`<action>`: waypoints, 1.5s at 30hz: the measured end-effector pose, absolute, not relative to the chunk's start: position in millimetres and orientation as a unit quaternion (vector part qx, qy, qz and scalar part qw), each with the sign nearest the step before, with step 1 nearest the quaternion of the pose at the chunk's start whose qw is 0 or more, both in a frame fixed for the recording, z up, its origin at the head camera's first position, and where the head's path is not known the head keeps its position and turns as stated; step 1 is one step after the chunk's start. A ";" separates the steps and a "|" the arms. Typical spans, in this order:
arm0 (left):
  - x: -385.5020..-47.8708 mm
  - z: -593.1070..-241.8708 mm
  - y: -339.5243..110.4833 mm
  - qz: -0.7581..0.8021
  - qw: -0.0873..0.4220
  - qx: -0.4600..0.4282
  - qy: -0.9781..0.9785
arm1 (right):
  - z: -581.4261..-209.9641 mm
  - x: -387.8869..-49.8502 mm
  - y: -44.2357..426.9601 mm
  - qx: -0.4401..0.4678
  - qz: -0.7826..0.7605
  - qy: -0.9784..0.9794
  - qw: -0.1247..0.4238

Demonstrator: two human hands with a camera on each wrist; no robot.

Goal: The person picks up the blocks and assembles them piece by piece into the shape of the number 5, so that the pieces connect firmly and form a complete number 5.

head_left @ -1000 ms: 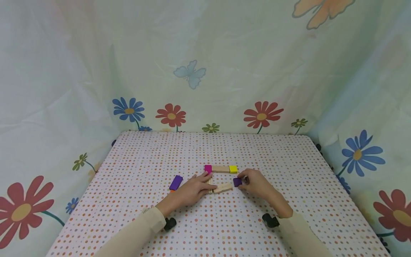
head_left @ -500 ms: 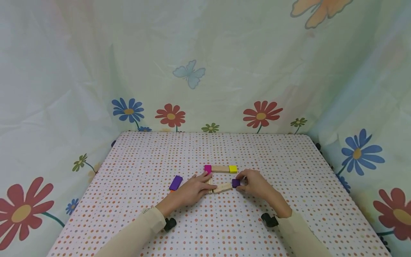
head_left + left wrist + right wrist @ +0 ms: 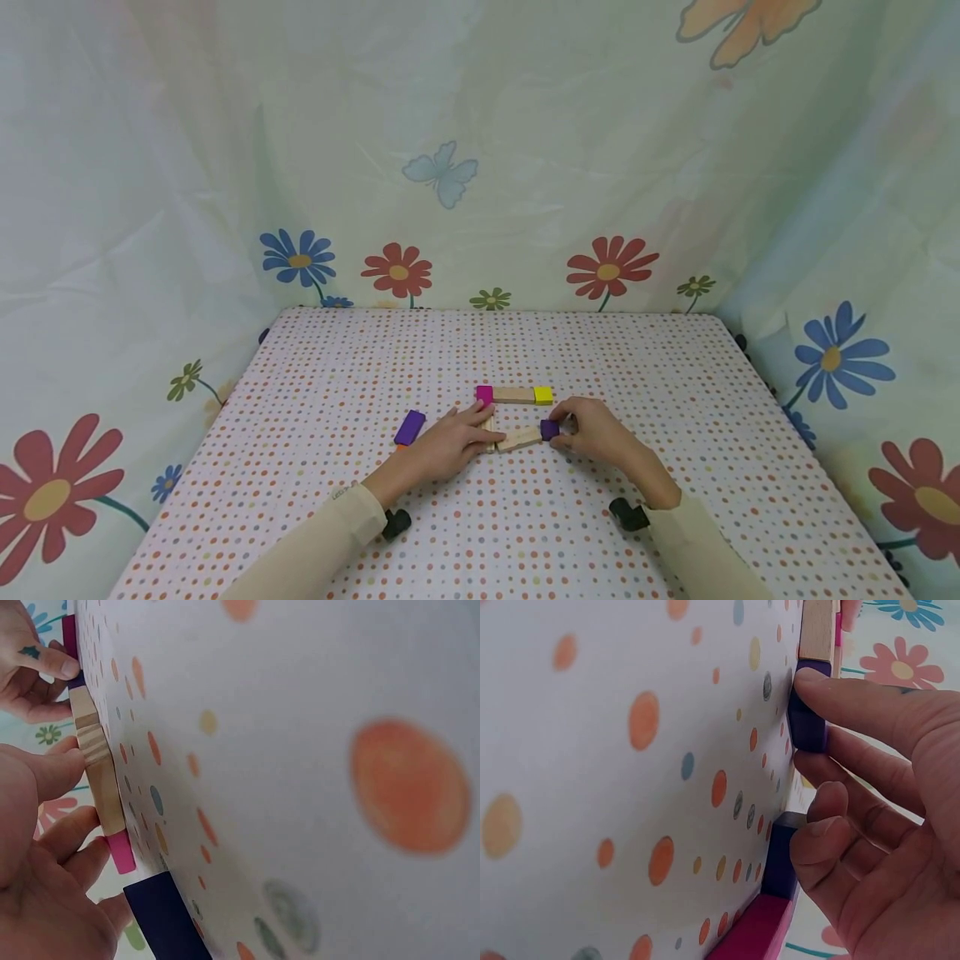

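Observation:
My right hand (image 3: 596,431) pinches a small purple block (image 3: 549,430) between thumb and fingers. In the right wrist view that purple block (image 3: 808,712) meets the end of a plain wooden block (image 3: 817,630). My left hand (image 3: 450,442) lies with fingers extended over a second plain wooden block (image 3: 489,423), mostly covered in the head view. Its fingertips touch by a pink block (image 3: 484,393) at the far end, and its thumb is at the near slanting wooden block (image 3: 520,439). A far wooden block (image 3: 513,395) runs from the pink block to a yellow block (image 3: 543,396).
A loose purple block (image 3: 409,427) lies left of my left hand, with a bit of orange (image 3: 402,447) beside it. Under my right hand, another purple block (image 3: 781,856) and a pink block (image 3: 756,928) show in the right wrist view. The dotted tabletop (image 3: 375,358) surrounds them.
My right hand has moved slightly left with the purple block, closing the gap to the slanting wooden block. My left hand has stayed in place.

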State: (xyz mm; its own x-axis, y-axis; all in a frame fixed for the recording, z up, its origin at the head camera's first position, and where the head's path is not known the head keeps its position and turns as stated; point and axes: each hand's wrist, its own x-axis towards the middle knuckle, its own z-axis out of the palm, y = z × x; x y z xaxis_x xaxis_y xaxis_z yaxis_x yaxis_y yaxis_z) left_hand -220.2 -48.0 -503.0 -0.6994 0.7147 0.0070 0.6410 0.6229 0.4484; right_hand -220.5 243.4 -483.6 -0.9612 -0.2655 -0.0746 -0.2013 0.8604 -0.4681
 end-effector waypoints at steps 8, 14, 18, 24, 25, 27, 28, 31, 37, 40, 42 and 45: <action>-219.5 -503.2 -48.4 0.210 0.079 0.384 0.896 | -481.8 -218.8 245.7 -0.128 -0.242 0.959 0.076; -217.5 -503.8 -49.4 0.203 0.080 0.390 0.895 | -474.3 -215.5 250.3 -0.133 -0.248 0.957 0.075; -216.6 -504.5 -50.4 0.220 0.082 0.388 0.891 | -466.9 -215.3 258.2 -0.132 -0.250 0.957 0.062; -217.1 -503.2 -51.8 0.233 0.063 0.383 0.892 | -459.6 -218.3 268.9 -0.123 -0.249 0.959 0.052; -216.9 -502.3 -52.2 0.235 0.064 0.380 0.892 | -459.1 -218.9 270.8 -0.119 -0.249 0.960 0.053; -216.3 -500.4 -53.0 0.241 0.068 0.373 0.893 | -458.3 -219.7 275.1 -0.112 -0.248 0.961 0.053; -216.1 -500.0 -53.3 0.243 0.070 0.370 0.894 | -457.8 -219.7 277.2 -0.107 -0.247 0.961 0.054; -216.4 -500.1 -54.4 0.244 0.075 0.362 0.896 | -455.8 -218.4 284.2 -0.093 -0.247 0.963 0.057; -219.4 -502.6 -55.2 0.228 0.070 0.363 0.901 | -455.1 -211.2 298.8 -0.078 -0.237 0.968 0.036; -220.4 -502.8 -55.2 0.226 0.071 0.368 0.899 | -457.7 -207.4 304.7 -0.072 -0.233 0.970 0.025; -220.7 -503.4 -55.4 0.227 0.072 0.370 0.898 | -460.8 -206.1 307.8 -0.064 -0.232 0.970 0.025; -220.8 -504.5 -55.9 0.226 0.072 0.373 0.897 | -466.3 -205.3 311.8 -0.058 -0.232 0.970 0.035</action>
